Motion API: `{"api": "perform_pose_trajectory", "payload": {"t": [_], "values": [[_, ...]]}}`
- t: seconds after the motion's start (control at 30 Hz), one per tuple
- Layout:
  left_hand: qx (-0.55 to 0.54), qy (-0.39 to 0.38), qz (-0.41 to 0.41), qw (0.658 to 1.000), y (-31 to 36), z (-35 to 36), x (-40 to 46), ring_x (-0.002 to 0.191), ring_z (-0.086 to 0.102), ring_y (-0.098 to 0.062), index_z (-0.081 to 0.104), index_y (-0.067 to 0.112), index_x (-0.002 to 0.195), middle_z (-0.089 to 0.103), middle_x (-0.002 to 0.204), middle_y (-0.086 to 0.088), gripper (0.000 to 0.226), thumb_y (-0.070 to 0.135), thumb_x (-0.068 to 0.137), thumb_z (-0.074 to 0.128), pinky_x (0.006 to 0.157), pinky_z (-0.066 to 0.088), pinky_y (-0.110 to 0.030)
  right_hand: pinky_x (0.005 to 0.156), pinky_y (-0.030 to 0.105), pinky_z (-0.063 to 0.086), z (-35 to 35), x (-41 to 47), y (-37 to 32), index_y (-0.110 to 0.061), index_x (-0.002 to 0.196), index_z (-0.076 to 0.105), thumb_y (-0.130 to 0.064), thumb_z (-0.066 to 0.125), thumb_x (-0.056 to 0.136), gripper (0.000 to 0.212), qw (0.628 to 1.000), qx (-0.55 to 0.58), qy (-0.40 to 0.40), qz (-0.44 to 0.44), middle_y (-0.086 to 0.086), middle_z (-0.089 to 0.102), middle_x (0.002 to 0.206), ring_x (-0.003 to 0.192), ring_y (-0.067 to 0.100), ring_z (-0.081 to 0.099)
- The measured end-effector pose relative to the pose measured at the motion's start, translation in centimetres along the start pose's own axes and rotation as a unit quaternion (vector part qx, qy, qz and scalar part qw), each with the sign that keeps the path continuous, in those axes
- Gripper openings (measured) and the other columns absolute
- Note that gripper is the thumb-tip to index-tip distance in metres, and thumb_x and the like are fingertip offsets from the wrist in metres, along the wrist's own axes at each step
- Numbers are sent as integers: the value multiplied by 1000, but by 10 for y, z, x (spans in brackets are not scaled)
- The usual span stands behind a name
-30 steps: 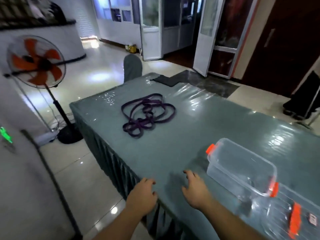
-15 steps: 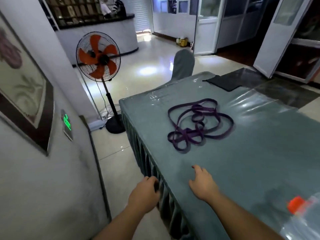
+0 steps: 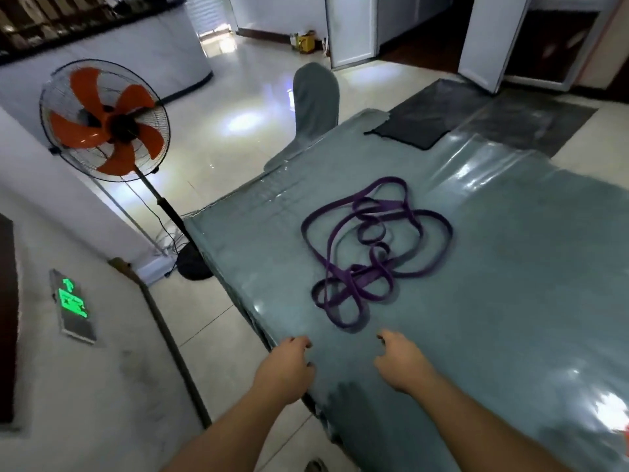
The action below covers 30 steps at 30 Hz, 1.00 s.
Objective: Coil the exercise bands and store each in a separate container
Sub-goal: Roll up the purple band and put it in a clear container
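A tangle of purple exercise bands point(image 3: 367, 253) lies loose on the grey-green table point(image 3: 510, 284) covered with shiny plastic. My left hand point(image 3: 287, 367) hovers at the table's left edge with fingers loosely curled, holding nothing. My right hand point(image 3: 400, 357) is over the tabletop just short of the bands' near loop, fingers relaxed and empty. Only an orange sliver of a container point(image 3: 625, 437) shows at the right border.
A standing fan with orange blades point(image 3: 105, 122) is on the floor to the left, its base point(image 3: 194, 264) near the table corner. A chair back point(image 3: 315, 97) covered in grey stands at the table's far end. A dark cloth point(image 3: 418, 126) lies on the far corner.
The view has swung left and closer to the bands; the clear containers have left the frame. Both hands have moved forward along the table toward the bands.
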<state>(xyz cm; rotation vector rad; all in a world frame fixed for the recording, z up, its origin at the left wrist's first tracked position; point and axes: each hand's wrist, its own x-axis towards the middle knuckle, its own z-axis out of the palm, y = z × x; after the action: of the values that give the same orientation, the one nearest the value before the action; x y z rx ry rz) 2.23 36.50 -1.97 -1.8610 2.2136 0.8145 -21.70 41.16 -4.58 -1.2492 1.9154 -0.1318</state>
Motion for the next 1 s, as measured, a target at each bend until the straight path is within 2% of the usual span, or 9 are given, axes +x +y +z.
{"api": "perform_pose_trajectory", "payload": {"t": [0.33,0.47,0.53,0.57,0.67,0.77,0.83,0.9,1.0], "values": [[27,-78,126,989,-8,-29,124,123,58,-18,52,31,142,56,141,3,48,38,95,57,103,50,-34,113,36,44,20,74,-66,-21,150,47,-30,56,98,54,998,29,0,54,7,52,153,137,27,53],[17,-108,168,980,-24,-43,166,119,60,-19,58,30,133,59,135,1,39,33,94,58,98,49,-30,111,37,46,35,97,-96,-24,159,31,-25,57,98,67,994,46,-8,95,8,48,158,138,29,54],[14,-128,177,976,-28,-51,183,119,60,-23,60,27,129,60,134,-2,36,30,94,58,102,50,-34,107,38,49,43,101,-104,-26,164,20,-24,56,98,75,992,42,-32,114,12,50,156,135,31,56],[14,-139,182,973,-30,-54,190,120,60,-25,60,26,129,60,133,-3,35,29,94,58,103,50,-36,105,37,49,47,100,-105,-24,163,21,-24,56,98,73,991,33,-42,124,13,51,154,133,32,57],[28,-155,209,965,-34,-62,207,116,59,-25,59,24,128,58,130,-5,34,28,95,58,97,48,-32,98,32,46,53,95,-108,-15,147,46,-29,57,98,52,988,-4,-50,147,12,54,144,128,31,57],[35,-151,241,958,-28,-68,223,114,60,-24,58,24,128,59,129,-5,34,23,94,58,93,47,-30,87,30,47,48,88,-113,-13,129,58,-31,59,96,37,987,19,-11,157,11,60,133,119,28,61],[38,-156,268,950,-18,-71,230,117,59,-25,56,25,130,57,133,-5,40,18,91,60,100,49,-34,85,29,50,33,82,-119,-16,123,63,-28,60,94,31,985,69,51,152,10,68,125,114,28,66],[41,-141,299,943,-5,-73,234,131,52,-26,48,28,143,45,147,-3,60,17,87,66,110,45,-35,77,30,50,13,73,-124,-20,114,66,-27,59,93,23,977,108,117,144,6,74,112,105,27,70],[54,-121,335,933,20,-75,231,158,15,-24,17,35,162,5,172,6,98,29,83,75,126,26,-40,70,35,53,-18,52,-129,-21,96,66,-34,56,90,17,966,131,194,113,-4,71,84,83,21,70]]}}
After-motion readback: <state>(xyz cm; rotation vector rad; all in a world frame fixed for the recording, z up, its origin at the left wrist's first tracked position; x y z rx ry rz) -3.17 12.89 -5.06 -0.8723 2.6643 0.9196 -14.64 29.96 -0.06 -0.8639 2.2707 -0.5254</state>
